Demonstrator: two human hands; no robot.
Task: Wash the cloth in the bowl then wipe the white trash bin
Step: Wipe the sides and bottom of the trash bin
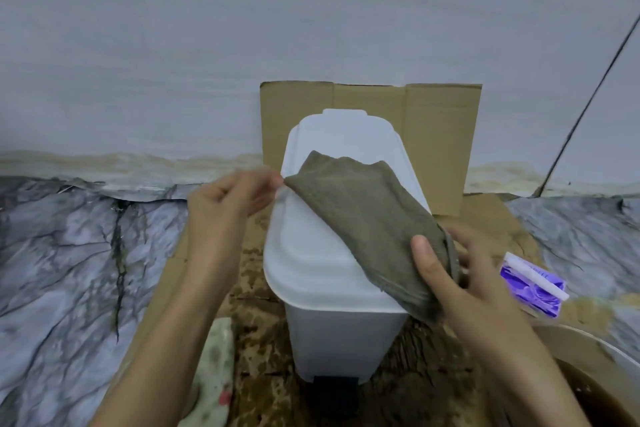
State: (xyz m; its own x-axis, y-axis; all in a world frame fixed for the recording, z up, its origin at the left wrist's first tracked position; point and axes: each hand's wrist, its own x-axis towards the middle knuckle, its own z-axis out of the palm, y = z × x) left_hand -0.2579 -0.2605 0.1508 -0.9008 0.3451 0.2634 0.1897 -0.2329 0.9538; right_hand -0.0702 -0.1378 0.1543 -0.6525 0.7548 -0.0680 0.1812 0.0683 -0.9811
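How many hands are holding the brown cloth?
2. The left hand pinches the brown cloth at its corner by the trash bin lid's left edge. The right hand grips its lower end at the lid's right side.

Between our hands the white plastic trash bin (332, 253) blocks passage. Beside our right hand (460, 274) lie a purple packet (531, 288) and a bowl's rim (588, 343); left of our left hand (225, 204), marbled floor (86, 253) lies open.

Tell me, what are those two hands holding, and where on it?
The brown cloth: the left hand pinches its far left corner, the right hand grips its near end, over the white bin.
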